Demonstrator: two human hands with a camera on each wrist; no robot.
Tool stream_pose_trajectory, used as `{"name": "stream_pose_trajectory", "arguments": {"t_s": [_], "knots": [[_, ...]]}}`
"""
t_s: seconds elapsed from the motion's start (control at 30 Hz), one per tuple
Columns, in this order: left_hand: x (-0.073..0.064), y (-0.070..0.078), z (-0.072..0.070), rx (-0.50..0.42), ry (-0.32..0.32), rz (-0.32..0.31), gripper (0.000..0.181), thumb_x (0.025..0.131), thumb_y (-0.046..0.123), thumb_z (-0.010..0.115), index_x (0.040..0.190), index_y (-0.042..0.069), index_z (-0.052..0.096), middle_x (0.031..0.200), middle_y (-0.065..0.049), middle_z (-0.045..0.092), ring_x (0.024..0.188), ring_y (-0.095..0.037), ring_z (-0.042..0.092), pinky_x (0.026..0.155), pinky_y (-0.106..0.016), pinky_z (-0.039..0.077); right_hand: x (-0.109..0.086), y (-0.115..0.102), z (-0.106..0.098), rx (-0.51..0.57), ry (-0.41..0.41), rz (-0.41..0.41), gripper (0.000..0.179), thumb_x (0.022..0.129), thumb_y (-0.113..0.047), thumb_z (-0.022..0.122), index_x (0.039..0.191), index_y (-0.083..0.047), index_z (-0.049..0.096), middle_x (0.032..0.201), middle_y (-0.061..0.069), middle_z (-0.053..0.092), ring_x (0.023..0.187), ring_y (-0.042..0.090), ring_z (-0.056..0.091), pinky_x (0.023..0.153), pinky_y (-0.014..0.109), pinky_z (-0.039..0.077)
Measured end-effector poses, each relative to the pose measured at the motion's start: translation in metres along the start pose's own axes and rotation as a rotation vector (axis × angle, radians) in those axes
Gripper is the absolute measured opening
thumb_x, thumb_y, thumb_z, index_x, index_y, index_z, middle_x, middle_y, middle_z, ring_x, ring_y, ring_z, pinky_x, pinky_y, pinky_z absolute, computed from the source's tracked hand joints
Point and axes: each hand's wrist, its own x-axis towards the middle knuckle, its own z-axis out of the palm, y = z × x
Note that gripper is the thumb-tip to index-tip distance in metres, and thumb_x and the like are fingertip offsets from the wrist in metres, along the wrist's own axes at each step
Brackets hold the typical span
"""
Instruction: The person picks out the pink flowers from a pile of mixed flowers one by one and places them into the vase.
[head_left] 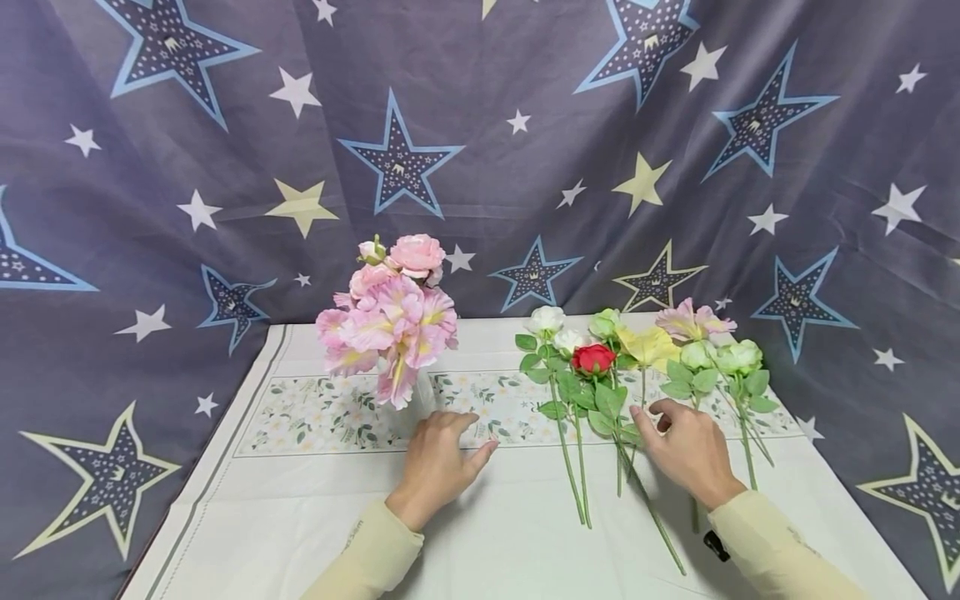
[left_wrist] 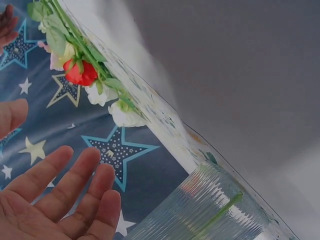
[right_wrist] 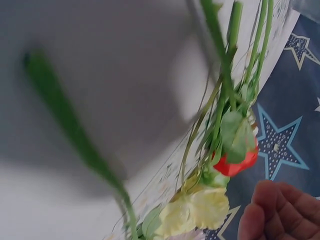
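Note:
A clear ribbed vase [left_wrist: 170,212], with a green stem visible inside, stands at the left of the table. Large pink flowers [head_left: 397,312] rise from its top. My left hand [head_left: 435,462] is just in front of the vase, its fingers spread and holding nothing; in the left wrist view the palm and fingers [left_wrist: 62,195] are apart from the glass. My right hand [head_left: 686,446] hovers over the loose stems, beside the red rose [head_left: 594,358]. Its fingers are loosely bent, and in the right wrist view nothing shows in the hand [right_wrist: 280,215].
White roses [head_left: 547,320], a yellow flower [head_left: 649,347], green roses [head_left: 738,357] and a pink-purple flower [head_left: 693,320] lie at the right, stems toward me. A small black object [head_left: 716,546] is by the right sleeve. A star-patterned curtain [head_left: 480,208] stands behind the white tablecloth [head_left: 525,558].

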Motion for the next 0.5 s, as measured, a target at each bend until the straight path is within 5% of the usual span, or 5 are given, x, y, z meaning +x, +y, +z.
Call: {"name": "stream_pose_trajectory", "arguments": {"t_s": [0.5], "knots": [[-0.004, -0.001, -0.002, 0.025, -0.019, -0.002, 0.048, 0.083, 0.045, 0.083, 0.115, 0.01, 0.075, 0.106, -0.007, 0.075, 0.101, -0.029, 0.066, 0.092, -0.047, 0.05, 0.021, 0.037, -0.02, -0.092, 0.042, 0.037, 0.044, 0.099, -0.042, 0.065, 0.107, 0.001, 0.073, 0.073, 0.011, 0.069, 0.054, 0.024, 0.06, 0.046, 0.043, 0.045]]}}
